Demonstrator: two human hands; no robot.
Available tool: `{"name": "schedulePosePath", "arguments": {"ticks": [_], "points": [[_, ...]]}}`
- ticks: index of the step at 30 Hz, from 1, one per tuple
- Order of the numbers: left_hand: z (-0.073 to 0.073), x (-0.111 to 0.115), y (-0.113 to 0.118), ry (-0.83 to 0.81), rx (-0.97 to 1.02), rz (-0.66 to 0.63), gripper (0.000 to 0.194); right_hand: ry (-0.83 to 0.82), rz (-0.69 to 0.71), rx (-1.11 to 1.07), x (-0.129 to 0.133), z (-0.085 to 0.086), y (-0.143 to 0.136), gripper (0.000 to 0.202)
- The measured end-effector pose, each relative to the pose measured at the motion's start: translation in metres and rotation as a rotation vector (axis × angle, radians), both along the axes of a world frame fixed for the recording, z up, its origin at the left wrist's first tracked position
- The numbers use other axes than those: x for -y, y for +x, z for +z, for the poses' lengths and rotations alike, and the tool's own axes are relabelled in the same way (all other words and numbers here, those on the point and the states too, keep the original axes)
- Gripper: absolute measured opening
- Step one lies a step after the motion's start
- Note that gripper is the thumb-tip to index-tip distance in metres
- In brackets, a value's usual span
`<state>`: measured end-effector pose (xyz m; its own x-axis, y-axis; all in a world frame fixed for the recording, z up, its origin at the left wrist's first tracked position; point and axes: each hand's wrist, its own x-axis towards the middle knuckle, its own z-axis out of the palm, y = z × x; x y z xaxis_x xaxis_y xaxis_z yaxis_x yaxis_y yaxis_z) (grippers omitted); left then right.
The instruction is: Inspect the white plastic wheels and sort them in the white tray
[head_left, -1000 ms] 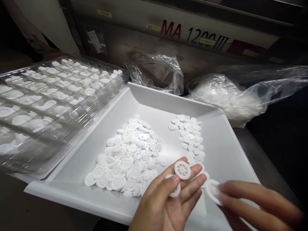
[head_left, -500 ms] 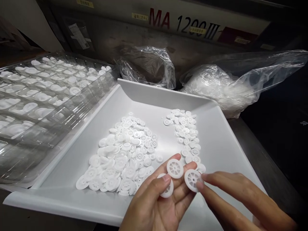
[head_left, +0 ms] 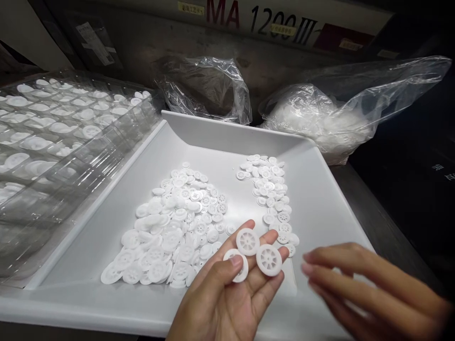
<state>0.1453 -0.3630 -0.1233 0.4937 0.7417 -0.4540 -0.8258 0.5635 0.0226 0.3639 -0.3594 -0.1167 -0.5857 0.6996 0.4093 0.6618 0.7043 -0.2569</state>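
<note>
Wheels in hand: 3 white spoked wheels [head_left: 269,260] lie flat on the fingers of the left hand [head_left: 227,296], above the near edge of the tray; 2 lie side by side on the fingertips and 1 sits under the thumb.
Left hand: palm up, fingers stretched nearly flat and close together, thumb resting on the nearest wheel to pin it.
Right hand: the right hand [head_left: 359,289] hovers just right of the wheels, apart from them, fingers loosely spread and pointing left, holding nothing; it is blurred.
Tray: a white tray [head_left: 320,199] with raised walls sits under both hands.
Large pile: a broad heap of white wheels [head_left: 170,232] lies in the tray's middle, just beyond the left hand.
Small pile: a narrower strip of smaller wheels [head_left: 270,189] lies to its right, apart from it.
Left side: clear blister trays [head_left: 60,137] holding white parts adjoin the tray.
Behind: 2 clear plastic bags [head_left: 320,118] lie against a machine panel [head_left: 263,19] marked "MA 1200 III".
</note>
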Motion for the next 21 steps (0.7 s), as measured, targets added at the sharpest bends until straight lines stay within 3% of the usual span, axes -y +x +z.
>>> {"name": "schedulePosePath", "arguments": {"ticks": [2,5,8,11,17,21], "points": [[0.002,0.000,-0.001,0.006,-0.017,-0.009,0.057,-0.044,-0.066,0.102,-0.009,-0.004,0.018,0.025],[0.003,-0.001,-0.001,0.021,-0.032,-0.016,0.053,-0.193,-0.116,0.384,-0.021,-0.024,0.035,0.026],[0.003,-0.001,0.000,0.048,-0.062,-0.022,0.053,-0.288,-0.051,0.588,-0.025,-0.047,0.033,0.031],[0.002,0.000,0.000,0.077,-0.083,-0.024,0.057,-0.300,0.002,0.724,-0.026,-0.060,0.022,0.024],[0.003,0.000,-0.001,0.078,-0.079,-0.002,0.058,-0.273,0.014,0.721,-0.027,-0.063,0.023,0.027],[0.003,-0.001,-0.002,0.060,-0.033,0.009,0.064,-0.281,-0.037,0.582,-0.016,-0.043,0.027,0.021]]}}
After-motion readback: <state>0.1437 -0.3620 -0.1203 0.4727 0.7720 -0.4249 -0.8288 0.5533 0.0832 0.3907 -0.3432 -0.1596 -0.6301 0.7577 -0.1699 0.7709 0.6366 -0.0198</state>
